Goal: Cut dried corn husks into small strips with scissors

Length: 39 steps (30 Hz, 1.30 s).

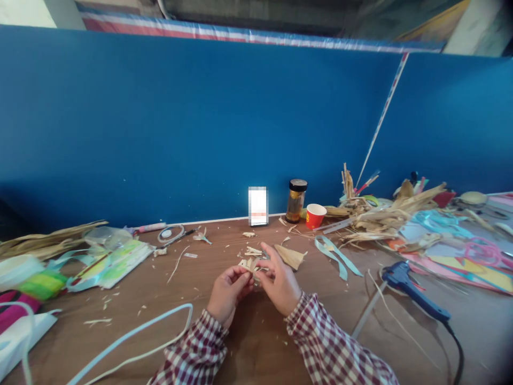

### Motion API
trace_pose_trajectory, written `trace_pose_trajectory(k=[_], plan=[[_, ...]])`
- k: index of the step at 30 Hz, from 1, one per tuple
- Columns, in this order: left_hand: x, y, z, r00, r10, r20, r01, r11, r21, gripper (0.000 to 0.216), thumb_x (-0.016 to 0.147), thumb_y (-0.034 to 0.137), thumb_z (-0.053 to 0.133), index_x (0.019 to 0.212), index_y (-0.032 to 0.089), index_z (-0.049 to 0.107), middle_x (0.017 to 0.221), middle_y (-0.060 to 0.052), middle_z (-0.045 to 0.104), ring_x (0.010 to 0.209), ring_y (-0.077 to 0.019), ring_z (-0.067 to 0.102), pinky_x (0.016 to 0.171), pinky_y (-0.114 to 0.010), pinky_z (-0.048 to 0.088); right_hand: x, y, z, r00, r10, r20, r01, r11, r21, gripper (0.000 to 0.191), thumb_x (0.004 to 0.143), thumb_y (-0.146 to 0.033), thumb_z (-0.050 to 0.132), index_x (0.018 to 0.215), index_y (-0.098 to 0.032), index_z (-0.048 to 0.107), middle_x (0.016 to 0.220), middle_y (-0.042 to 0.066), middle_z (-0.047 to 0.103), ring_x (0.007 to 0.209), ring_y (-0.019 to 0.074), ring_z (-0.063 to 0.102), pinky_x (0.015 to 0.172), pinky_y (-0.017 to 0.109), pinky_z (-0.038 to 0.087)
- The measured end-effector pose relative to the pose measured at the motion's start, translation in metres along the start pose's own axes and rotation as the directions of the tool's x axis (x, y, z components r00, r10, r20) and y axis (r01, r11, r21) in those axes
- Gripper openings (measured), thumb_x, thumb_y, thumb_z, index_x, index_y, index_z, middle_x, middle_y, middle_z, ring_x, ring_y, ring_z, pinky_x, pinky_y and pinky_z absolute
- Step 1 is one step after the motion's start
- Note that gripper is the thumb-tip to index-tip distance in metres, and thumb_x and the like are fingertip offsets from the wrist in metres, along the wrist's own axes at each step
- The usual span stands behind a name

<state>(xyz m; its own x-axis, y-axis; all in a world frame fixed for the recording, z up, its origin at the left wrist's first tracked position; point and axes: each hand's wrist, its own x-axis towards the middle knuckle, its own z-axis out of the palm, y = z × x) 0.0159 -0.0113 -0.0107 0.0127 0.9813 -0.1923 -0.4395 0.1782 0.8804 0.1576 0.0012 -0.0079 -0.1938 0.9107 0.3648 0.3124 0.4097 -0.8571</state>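
Note:
My left hand (230,294) pinches a small pale piece of dried husk (250,264) between thumb and fingers, just above the table. My right hand (278,280) meets it from the other side: thumb and a curled finger close at the piece's edge, while the index finger points up. The fingers hide part of the piece. Right behind my right hand lies a larger folded piece of dried husk (292,256). Small husk scraps (253,251) are scattered beyond my fingertips.
On the right rests a blue hot glue gun (414,289) with its cord. A light-blue ribbon (334,256), a red paper cup (316,216) and a dark-lidded jar (296,202) stand or lie farther back. Husks (401,214) pile up at right; a white cord loop (140,334) lies front left.

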Motion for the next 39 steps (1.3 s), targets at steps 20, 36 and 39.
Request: trace_pose_trajectory(k=[20,36,39], plan=[[-0.001,-0.014,-0.003,0.968,0.167,0.189,-0.249,0.748,0.616,0.027,0.077,0.039,0.049,0.067,0.016,0.059,0.056,-0.001,0.056,0.05,-0.0134,0.052,0.048,-0.023,0.041,0.0,-0.002,-0.003,0.997,-0.048,-0.06,0.019,0.908,-0.419,0.057,0.083,-0.02,0.046,0.135,-0.028,0.027,0.085,-0.002,0.07,0.075,0.0163,0.064,0.066,0.027,0.048],[0.004,-0.009,-0.003,0.982,0.187,0.022,-0.18,0.9,0.396,0.026,0.069,0.04,0.059,0.073,0.015,0.061,0.052,0.002,0.055,0.045,-0.0109,0.05,0.045,-0.021,0.04,0.006,-0.002,-0.01,1.0,-0.006,0.014,0.005,0.999,0.042,0.073,0.079,-0.019,0.053,0.139,-0.026,0.012,0.105,0.007,0.064,0.056,0.0097,0.059,0.059,0.027,0.052],[0.0,-0.01,0.0,0.962,0.235,0.136,-0.271,0.852,0.448,0.023,0.073,0.037,0.056,0.065,0.016,0.059,0.051,0.001,0.054,0.046,-0.0108,0.048,0.045,-0.021,0.038,0.003,-0.003,-0.005,0.998,-0.022,0.059,0.022,1.0,-0.002,0.074,0.077,-0.017,0.054,0.139,-0.025,0.014,0.095,0.005,0.067,0.067,0.0137,0.063,0.067,0.03,0.052]])
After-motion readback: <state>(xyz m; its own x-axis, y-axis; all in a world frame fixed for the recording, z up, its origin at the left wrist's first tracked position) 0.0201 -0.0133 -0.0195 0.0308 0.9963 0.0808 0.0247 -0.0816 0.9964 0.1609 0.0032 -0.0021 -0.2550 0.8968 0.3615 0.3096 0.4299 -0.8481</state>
